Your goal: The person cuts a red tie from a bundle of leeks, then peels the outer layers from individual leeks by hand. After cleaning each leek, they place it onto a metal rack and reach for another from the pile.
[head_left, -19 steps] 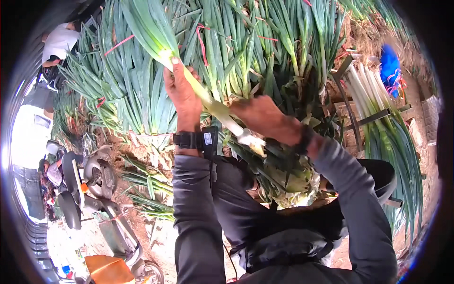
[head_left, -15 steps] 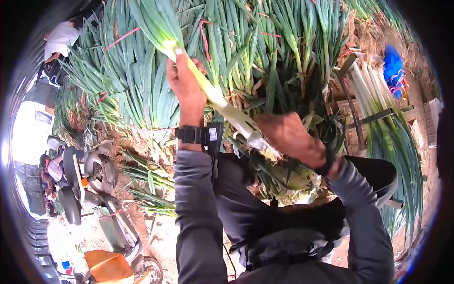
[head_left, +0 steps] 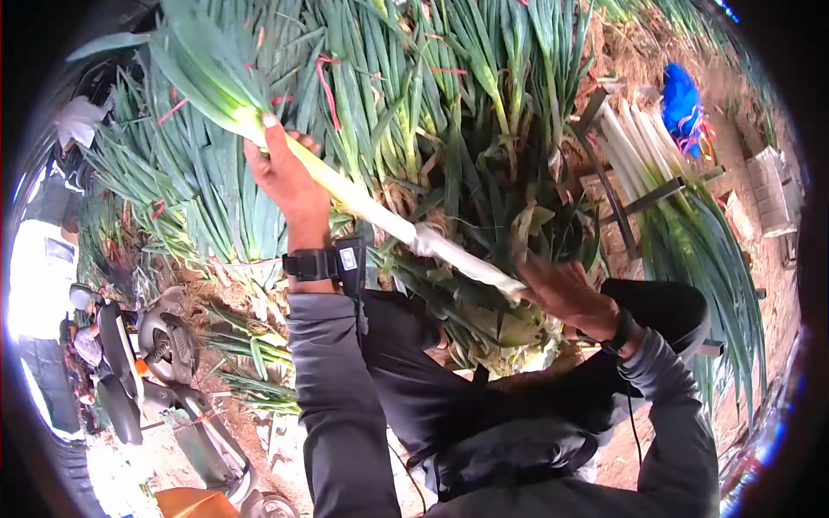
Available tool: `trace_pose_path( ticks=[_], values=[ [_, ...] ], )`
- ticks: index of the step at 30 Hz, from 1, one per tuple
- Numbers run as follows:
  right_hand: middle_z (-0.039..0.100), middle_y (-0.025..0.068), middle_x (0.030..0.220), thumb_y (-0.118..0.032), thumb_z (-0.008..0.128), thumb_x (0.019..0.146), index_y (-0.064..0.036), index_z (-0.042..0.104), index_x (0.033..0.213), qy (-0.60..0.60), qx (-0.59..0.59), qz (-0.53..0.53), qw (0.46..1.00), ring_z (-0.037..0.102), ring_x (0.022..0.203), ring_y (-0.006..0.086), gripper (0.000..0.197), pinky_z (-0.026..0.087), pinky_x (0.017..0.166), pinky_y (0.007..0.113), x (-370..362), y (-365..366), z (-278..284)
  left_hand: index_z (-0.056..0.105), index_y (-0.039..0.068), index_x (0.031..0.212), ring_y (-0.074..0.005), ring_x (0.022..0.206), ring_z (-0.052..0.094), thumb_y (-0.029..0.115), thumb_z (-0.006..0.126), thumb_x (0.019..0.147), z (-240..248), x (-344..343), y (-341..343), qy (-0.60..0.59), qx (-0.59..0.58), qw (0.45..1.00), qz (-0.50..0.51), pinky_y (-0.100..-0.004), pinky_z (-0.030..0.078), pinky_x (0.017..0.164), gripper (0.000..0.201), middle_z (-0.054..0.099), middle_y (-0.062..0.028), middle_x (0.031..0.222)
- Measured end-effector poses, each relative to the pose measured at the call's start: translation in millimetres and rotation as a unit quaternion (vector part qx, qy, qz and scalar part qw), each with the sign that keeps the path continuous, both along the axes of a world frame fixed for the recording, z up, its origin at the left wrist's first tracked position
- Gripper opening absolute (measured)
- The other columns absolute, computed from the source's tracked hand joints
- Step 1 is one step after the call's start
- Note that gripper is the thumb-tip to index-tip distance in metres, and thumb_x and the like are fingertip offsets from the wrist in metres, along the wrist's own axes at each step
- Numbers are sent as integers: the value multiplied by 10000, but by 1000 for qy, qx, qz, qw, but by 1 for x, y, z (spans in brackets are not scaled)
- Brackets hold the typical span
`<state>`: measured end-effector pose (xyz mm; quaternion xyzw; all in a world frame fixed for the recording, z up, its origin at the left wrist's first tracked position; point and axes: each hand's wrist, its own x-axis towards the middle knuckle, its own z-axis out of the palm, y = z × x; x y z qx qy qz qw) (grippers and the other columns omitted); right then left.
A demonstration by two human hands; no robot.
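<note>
My left hand [head_left: 289, 177] is closed round a long green onion [head_left: 380, 216], just below where its green leaves fan out. The stalk slants down to the right across my lap, its shank pale yellow to white. A loose white outer layer is bunched partway along the shank. At the lower end, my right hand [head_left: 566, 298] is closed on the white tip; its fingers partly hide the root end. Several bunches of green onions [head_left: 363, 104], tied with red strings, lie in front of me. Peeled leaves [head_left: 509, 332] lie heaped under the stalk.
On the right, a metal rack [head_left: 661, 194] holds several white-shanked green onions [head_left: 691, 224]. A blue bundle [head_left: 680, 104] of strings lies behind it. Lower left stands a motorbike [head_left: 186, 406] with an orange part [head_left: 194, 502]. Another person [head_left: 79, 121] is at the far left.
My left hand and the stalk have shifted left and slightly down in view. My right hand has moved right and down to the root end, and more smooth white shank shows.
</note>
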<state>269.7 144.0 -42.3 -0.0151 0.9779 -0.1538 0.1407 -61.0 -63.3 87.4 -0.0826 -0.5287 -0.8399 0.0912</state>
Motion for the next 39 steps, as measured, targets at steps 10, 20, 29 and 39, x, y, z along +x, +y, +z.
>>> trace_pose_path(
  ticks=[10, 20, 29, 39],
  values=[
    [628, 186, 1186, -400, 621, 962, -26, 430, 1418, 237, -42, 39, 970, 680, 944, 354, 620, 558, 711, 409, -110, -67, 37, 551, 24, 1148, -179, 810, 549, 478, 652, 957, -17, -32, -39, -64, 153, 966, -200, -317, 486, 745, 503, 572, -67, 931],
    [673, 143, 961, -120, 682, 856, -21, 607, 1188, 278, -163, 49, 945, 685, 761, 339, 355, 542, 631, 423, -70, -49, 79, 550, 1, 1202, -140, 732, 488, 527, 535, 991, -32, -55, -48, -97, 272, 896, -337, -276, 428, 646, 567, 547, -47, 903],
    [625, 152, 763, -81, 703, 851, -24, 623, 1019, 271, -125, -57, 953, 652, 664, 357, 195, 508, 557, 421, 27, -29, 108, 533, 22, 1221, -139, 706, 469, 532, 514, 1006, -25, -38, -30, -69, 227, 949, -207, -274, 425, 640, 554, 539, -27, 876],
    [685, 174, 939, -174, 608, 955, -108, 666, 1114, 238, -248, -107, 933, 676, 823, 357, 181, 541, 657, 414, -4, -12, 47, 510, 99, 1074, -173, 685, 586, 367, 646, 984, -4, 9, 19, -12, 185, 971, -148, -325, 497, 642, 313, 619, -64, 858]
  ],
)
